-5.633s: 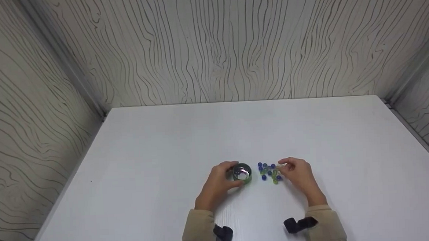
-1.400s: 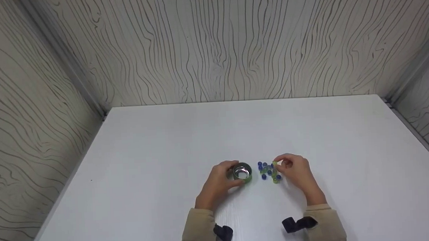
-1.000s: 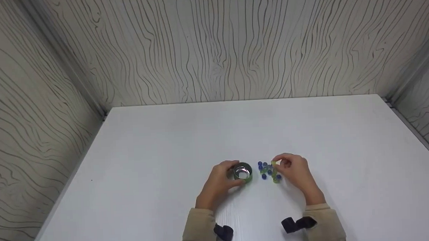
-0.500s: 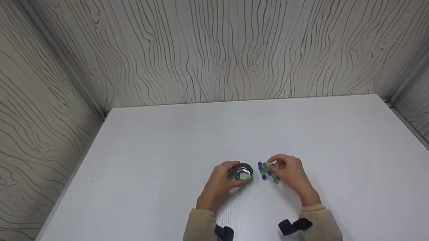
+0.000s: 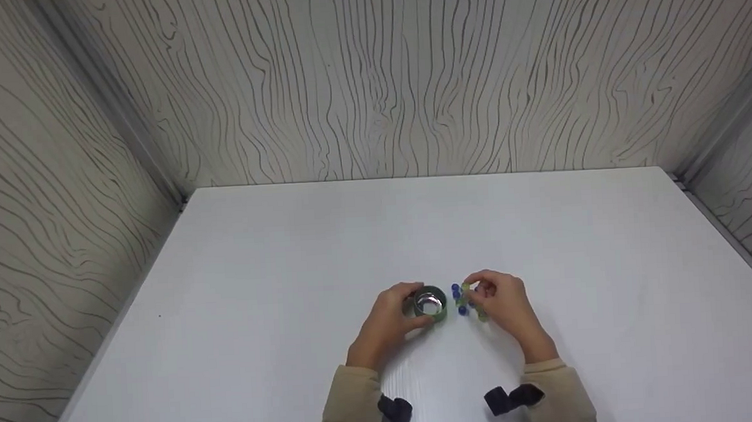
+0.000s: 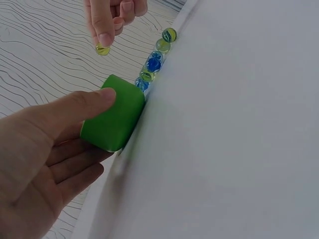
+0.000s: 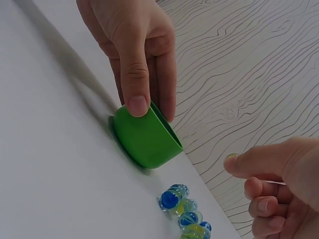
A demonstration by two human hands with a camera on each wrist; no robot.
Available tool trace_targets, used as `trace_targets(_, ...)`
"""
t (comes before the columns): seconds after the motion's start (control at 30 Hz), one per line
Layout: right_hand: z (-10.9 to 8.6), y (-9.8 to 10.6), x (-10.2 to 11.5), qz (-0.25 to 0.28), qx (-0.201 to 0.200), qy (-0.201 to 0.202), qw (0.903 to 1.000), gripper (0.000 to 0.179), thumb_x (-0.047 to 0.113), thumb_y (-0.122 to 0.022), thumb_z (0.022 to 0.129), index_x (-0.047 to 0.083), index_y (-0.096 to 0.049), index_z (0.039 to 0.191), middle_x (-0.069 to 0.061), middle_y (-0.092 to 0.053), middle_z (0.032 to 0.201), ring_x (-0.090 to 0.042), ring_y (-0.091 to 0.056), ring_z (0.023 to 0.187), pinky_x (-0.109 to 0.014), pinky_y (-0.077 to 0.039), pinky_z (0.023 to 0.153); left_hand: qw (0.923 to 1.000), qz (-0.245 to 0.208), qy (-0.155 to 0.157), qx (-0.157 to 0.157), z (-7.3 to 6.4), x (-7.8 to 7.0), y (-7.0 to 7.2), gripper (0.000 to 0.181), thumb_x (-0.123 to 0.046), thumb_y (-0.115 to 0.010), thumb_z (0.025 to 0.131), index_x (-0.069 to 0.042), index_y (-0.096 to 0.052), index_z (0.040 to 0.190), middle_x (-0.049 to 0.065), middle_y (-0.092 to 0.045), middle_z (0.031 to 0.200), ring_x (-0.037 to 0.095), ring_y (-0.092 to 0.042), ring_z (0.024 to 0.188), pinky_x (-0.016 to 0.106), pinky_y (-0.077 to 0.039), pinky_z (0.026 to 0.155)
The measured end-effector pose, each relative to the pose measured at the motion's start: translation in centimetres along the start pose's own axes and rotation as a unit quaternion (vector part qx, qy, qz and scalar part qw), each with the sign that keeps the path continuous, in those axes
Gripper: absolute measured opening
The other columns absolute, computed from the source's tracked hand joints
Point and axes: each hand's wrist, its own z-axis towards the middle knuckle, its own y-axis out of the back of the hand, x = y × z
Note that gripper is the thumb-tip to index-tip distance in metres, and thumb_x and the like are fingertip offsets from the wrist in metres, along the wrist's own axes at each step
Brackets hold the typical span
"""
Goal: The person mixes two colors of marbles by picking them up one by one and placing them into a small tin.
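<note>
My left hand (image 5: 385,323) grips a small round cup (image 5: 441,313), bright green outside with a shiny metallic inside, thumb on the near side and fingers on the far side. Its mouth faces up, and its base is right at the tabletop. My right hand (image 5: 508,304) pinches a yellow-green glass marble (image 6: 102,50) between thumb and index finger, raised above the table to the right of the cup. In the right wrist view the thumb mostly hides that marble (image 7: 232,156). Below it, a cluster of blue and yellow-green marbles (image 7: 170,199) lies beside the cup, partly covered by my right hand in the head view.
The white table (image 5: 288,254) stretches out around both hands. Walls with a wood-grain line pattern (image 5: 369,83) stand behind it and at its sides. Dark straps with small camera mounts (image 5: 396,410) sit on both tan sleeves.
My right hand has picked up the yellow-green marble and carried it left toward the cup. The cup, in my left hand, has shifted slightly right. A marble seen in the cup earlier no longer shows.
</note>
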Motion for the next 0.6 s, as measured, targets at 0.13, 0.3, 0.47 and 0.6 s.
trace_targets(0.13,-0.01,-0.24,0.26,0.003,0.0,0.002,1.0,0.013,0.001,-0.07,0.082,0.003,-0.071,0.095,-0.003,-0.056,0.07,-0.005,-0.042,0.062,-0.014,-0.034,0.054,1.0,-0.01,-0.003,0.001,0.0,-0.05,0.01,0.059,-0.017,-0.078,0.079,-0.003,-0.056,0.132,0.012,-0.062,0.132,0.026,-0.056,0.128,0.039,-0.043,0.114)
trace_targets(0.3,-0.18,-0.54,0.57,0.009,-0.004,0.017,0.9998,0.012,0.001,-0.071,0.081,0.004,-0.072,0.093,-0.004,-0.056,0.068,-0.004,-0.041,0.06,-0.014,-0.033,0.053,0.9999,-0.017,-0.002,0.002,0.03,-0.18,0.02,0.058,-0.016,-0.078,0.08,-0.002,-0.056,0.132,0.012,-0.063,0.131,0.026,-0.057,0.127,0.039,-0.045,0.113)
trace_targets(0.47,-0.26,-0.76,0.73,0.009,-0.005,0.021,0.9997,0.012,0.001,-0.072,0.081,0.005,-0.072,0.092,-0.002,-0.055,0.068,-0.003,-0.041,0.06,-0.014,-0.034,0.053,0.9998,-0.02,0.001,0.003,0.03,-0.41,0.07,0.06,-0.016,-0.078,0.079,-0.001,-0.055,0.132,0.013,-0.063,0.131,0.027,-0.057,0.127,0.039,-0.045,0.113)
trace_targets(0.6,-0.28,-0.9,0.74,0.011,-0.002,0.023,0.9997,0.012,0.002,-0.073,0.08,0.006,-0.072,0.091,-0.002,-0.055,0.067,-0.003,-0.041,0.059,-0.014,-0.034,0.052,0.9997,-0.025,0.003,0.003,-0.1,-0.44,0.22,0.06,-0.015,-0.078,0.079,-0.001,-0.055,0.132,0.014,-0.062,0.131,0.028,-0.057,0.127,0.04,-0.045,0.113)
